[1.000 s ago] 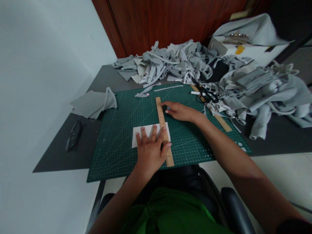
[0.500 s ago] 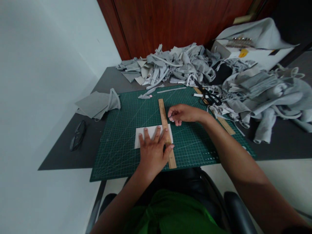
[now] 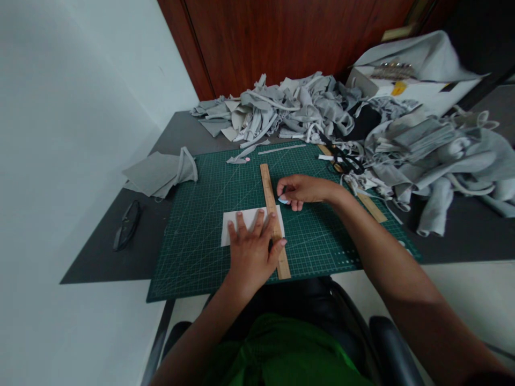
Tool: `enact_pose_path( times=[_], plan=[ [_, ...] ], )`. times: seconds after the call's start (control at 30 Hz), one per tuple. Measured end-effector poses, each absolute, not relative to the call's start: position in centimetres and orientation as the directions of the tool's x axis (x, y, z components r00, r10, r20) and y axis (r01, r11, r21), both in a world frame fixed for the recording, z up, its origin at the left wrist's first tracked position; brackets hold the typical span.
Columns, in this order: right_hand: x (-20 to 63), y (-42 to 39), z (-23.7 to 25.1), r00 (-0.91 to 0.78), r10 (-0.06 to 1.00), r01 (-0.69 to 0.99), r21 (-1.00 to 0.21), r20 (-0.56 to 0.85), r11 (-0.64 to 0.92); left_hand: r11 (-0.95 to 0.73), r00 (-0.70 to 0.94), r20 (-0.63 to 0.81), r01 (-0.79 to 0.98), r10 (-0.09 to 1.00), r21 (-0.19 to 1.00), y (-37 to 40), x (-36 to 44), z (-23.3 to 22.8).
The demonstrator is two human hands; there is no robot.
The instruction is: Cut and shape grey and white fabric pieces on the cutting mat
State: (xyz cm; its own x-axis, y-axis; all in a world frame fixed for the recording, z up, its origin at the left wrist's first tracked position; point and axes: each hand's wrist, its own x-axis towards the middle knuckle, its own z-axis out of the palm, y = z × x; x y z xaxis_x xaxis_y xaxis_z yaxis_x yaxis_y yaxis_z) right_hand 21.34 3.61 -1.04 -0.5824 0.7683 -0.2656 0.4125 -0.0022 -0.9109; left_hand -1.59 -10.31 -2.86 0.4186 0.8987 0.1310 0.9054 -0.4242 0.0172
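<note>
My left hand [image 3: 251, 252] lies flat with fingers spread over a small white rectangular piece [image 3: 226, 230], cloth or paper. Its forefinger and thumb rest on a wooden ruler [image 3: 266, 185] laid across the piece's right part. Just right of the ruler, my right hand [image 3: 300, 190] is closed in a pinch, slightly beyond the white piece. Between its fingertips shows the edge of a small pale-blue piece that looks like tailor's chalk [image 3: 283, 200]. Beneath everything is a green cutting mat [image 3: 193, 257].
Grey fabric scraps [image 3: 277, 110] are heaped at the back, with more cloth [image 3: 438, 145] at right. Black scissors [image 3: 346, 161] lie near a second ruler [image 3: 372, 208]. Folded grey cloth [image 3: 151, 174] and glasses [image 3: 127, 225] lie left. A white box [image 3: 426, 94] stands at the back right.
My right hand has turned slightly, and more of the pale-blue chalk shows at its fingertips. My left hand, the ruler and the white piece keep their places.
</note>
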Motion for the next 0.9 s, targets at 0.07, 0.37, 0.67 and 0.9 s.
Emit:
enact_pose_path(
  times=[0.07, 0.37, 0.67, 0.9],
  plan=[
    [21.5, 3.8, -1.0, -0.638, 0.745, 0.410, -0.905, -0.196, 0.113, -0.422, 0.417, 0.134, 0.906, 0.899, 0.016, -10.3, -1.6, -2.8],
    [21.0, 4.1, -0.9, -0.704, 0.709, 0.405, -0.807, 0.025, 0.431, -0.423, 0.416, 0.121, 0.905, 0.901, 0.037, -10.3, -1.6, -2.8],
    [20.5, 4.4, -2.0, -0.709, 0.705, 0.464, -0.771, -0.028, 0.436, -0.540, 0.525, 0.177, 0.841, 0.832, 0.045, -9.6, -1.9, -2.5],
    [20.3, 4.7, -2.6, -0.676, 0.735, 0.481, -0.784, -0.047, 0.392, -0.601, 0.587, 0.140, 0.794, 0.797, 0.089, -8.6, -2.2, -2.7]
  ],
)
